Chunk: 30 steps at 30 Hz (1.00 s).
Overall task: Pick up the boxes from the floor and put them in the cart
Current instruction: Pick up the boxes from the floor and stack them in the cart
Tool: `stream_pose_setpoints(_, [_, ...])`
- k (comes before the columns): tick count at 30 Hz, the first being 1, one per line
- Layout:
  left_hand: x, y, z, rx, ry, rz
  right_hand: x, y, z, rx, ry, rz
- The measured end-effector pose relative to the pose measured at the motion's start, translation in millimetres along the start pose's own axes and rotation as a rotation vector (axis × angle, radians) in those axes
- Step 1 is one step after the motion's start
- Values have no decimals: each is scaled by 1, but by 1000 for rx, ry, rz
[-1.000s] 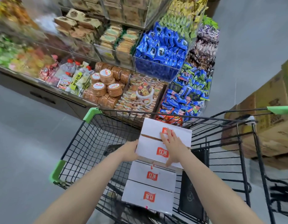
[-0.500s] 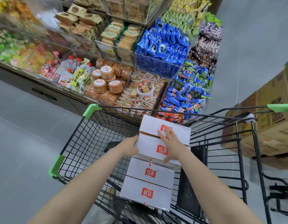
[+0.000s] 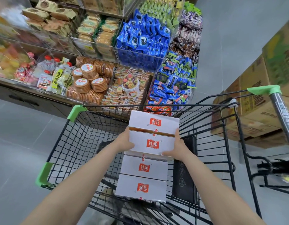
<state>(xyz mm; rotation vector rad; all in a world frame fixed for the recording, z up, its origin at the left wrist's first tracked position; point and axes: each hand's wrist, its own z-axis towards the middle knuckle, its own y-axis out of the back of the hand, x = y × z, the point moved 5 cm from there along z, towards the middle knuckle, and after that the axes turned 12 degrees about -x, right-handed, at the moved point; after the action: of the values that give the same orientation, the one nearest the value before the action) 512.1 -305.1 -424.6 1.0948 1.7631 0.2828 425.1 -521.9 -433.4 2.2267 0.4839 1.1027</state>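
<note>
A white carton with red logos [image 3: 154,127] is held over the black wire cart [image 3: 64,143], inside its basket. My left hand [image 3: 126,141] grips the carton's left side and my right hand [image 3: 177,147] grips its right side and near corner. A second white carton with the same red logos [image 3: 143,179] lies in the cart just below and nearer to me, partly under the held one.
A snack display with blue packets [image 3: 143,38] and round biscuit stacks [image 3: 88,78] stands right behind the cart's far end. Stacked brown cardboard boxes [image 3: 257,98] sit to the right. The cart's handle [image 3: 281,111] with green caps is at right. A black panel [image 3: 184,169] stands inside the cart.
My right hand slid from the top of the carton to its right side. The carton and the view shifted slightly; the lower carton stayed put.
</note>
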Motion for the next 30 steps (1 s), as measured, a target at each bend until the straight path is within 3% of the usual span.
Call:
stream_pose_setpoints(8, [2,4,1,-17,-32,-25,-2,-8,2,25,-66,-91])
stream_pose_setpoints(12, [2,18,-5,-25,-50,-102,17,8,5,-87,-75,-366])
stream_pose_setpoints(19, [49,119,-27,-198,-59,115,161,-12,18,-147,313,-506])
stream_pose_setpoints(23, [119,194,-64,-331,24,119,255,-81,0,-53,497,-530])
stream_pose_setpoints(30, [308,324,-180,-581,269,60,417,-259,-71,139,793,-607])
